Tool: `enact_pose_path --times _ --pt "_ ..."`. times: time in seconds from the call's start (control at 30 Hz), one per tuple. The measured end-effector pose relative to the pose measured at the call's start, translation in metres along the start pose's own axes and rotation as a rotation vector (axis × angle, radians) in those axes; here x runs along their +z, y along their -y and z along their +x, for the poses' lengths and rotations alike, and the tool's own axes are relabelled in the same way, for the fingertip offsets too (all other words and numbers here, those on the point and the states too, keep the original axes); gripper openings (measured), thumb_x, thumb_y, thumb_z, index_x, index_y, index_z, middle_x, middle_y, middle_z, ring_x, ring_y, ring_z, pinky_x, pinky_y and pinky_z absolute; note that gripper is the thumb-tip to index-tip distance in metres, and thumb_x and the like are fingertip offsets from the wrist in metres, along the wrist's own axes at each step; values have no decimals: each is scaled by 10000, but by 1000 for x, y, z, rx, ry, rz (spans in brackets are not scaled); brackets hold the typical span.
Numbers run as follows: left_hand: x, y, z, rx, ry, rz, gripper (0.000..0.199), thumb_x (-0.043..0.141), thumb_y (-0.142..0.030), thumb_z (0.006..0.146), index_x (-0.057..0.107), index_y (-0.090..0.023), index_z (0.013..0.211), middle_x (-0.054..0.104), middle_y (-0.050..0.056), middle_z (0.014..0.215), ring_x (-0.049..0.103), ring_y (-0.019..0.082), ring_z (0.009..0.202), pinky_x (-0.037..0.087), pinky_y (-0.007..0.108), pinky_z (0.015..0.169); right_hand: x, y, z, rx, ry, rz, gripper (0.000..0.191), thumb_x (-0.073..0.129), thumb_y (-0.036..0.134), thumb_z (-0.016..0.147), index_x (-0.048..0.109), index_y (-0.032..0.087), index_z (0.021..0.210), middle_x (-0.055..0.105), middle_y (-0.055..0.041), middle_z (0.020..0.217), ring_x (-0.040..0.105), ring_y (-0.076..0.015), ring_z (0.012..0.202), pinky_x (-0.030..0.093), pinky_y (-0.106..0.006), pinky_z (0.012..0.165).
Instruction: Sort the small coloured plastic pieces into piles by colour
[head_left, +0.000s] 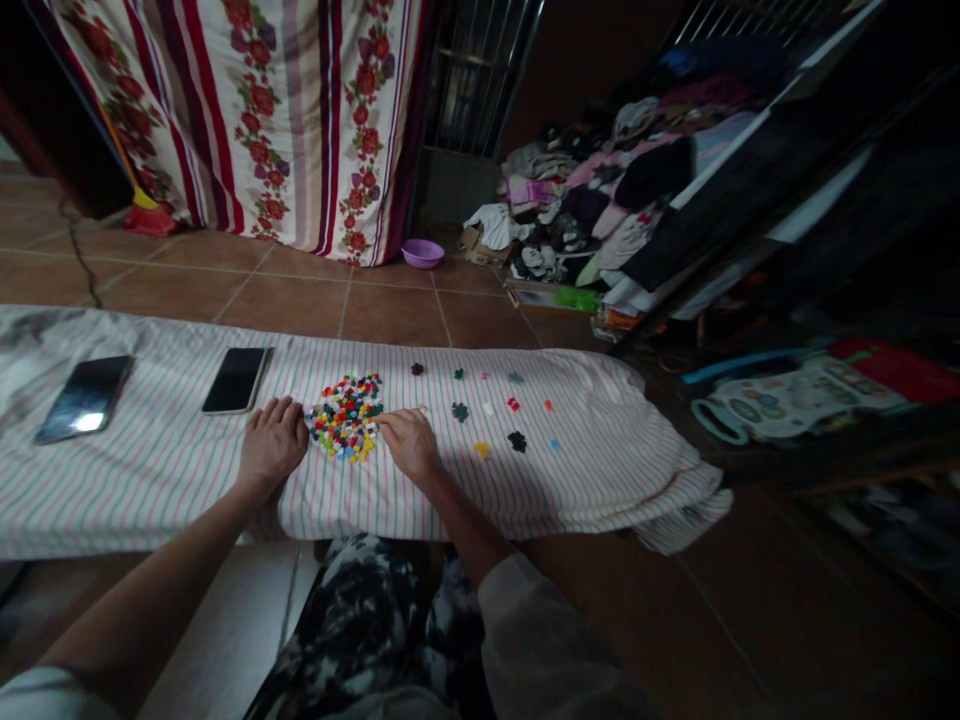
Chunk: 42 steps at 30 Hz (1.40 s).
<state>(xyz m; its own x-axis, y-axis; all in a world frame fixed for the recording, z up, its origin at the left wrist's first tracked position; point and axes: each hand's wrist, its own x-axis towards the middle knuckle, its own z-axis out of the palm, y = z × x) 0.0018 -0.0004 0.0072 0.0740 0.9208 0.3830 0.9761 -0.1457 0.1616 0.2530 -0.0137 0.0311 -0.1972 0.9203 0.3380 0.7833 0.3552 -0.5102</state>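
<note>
A pile of small, many-coloured pieces, too small to name for certain, lies on a striped cloth. My left hand rests flat on the cloth, its fingers stretched out beside the pile's left edge. At the pile's right edge is my right hand, thumb and fingertips pinched together; whatever is between them is hidden. Right of this hand, small groups sorted by colour are spread out, among them black pieces, yellow pieces, dark grey pieces, red pieces and dark red pieces.
Two phones, a nearer-to-pile phone and a far-left phone, lie on the cloth. Beyond it, a purple basin stands on the tiled floor near a floral curtain. A heap of clothes is at the back right.
</note>
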Motion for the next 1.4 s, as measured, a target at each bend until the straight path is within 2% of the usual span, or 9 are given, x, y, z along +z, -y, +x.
enact_pose_path --times 0.2,0.3,0.4,0.6,0.83,1.03,1.4 --pt "-1 0 0 18 -12 2 411 363 -307 911 618 -130 1180 610 177 1338 501 333 1310 360 505 1080 -2 -18 -6 15 -87 15 247 550 130 878 731 261 983 739 -18 991 606 -209 1010 412 -380 1040" --pt "-1 0 0 21 -5 13 416 359 -310 909 617 -128 1181 612 175 1335 508 335 1300 364 503 1077 -4 -28 -9 48 -137 17 256 550 118 845 722 260 972 736 -27 991 602 -222 1058 454 -373 993" --pt "-1 1 0 15 4 18 417 358 -309 909 614 -127 1183 615 174 1330 510 331 1300 361 495 1081 -6 -38 -13 71 -174 30 270 535 113 825 706 249 983 736 -38 984 627 -220 1028 479 -367 947" --pt "-1 1 0 12 -9 2 400 352 -315 907 616 -149 1157 616 159 1330 504 316 1311 359 483 1084 -10 -51 -19 78 -236 51 256 519 120 812 691 216 975 740 -57 1037 652 -201 921 477 -355 923" --pt "-3 0 0 24 -10 4 400 360 -318 896 615 -148 1153 611 183 1324 508 324 1299 361 500 1073 -16 -57 -25 113 -264 -9 238 527 127 815 707 210 945 731 -57 938 614 -213 904 465 -344 888" --pt "-2 2 -1 15 -9 -27 404 372 -330 882 609 -176 1171 620 159 1317 504 299 1299 348 489 1084 -33 -73 -32 143 -229 -55 256 528 140 830 729 220 966 724 -56 941 604 -224 933 462 -348 888" --pt "-1 2 -1 28 -4 -15 404 344 -330 897 603 -150 1148 615 174 1315 503 306 1302 349 485 1088 -68 -107 -52 195 -387 -39 270 483 260 867 738 207 942 739 -71 916 628 -215 857 473 -363 864"
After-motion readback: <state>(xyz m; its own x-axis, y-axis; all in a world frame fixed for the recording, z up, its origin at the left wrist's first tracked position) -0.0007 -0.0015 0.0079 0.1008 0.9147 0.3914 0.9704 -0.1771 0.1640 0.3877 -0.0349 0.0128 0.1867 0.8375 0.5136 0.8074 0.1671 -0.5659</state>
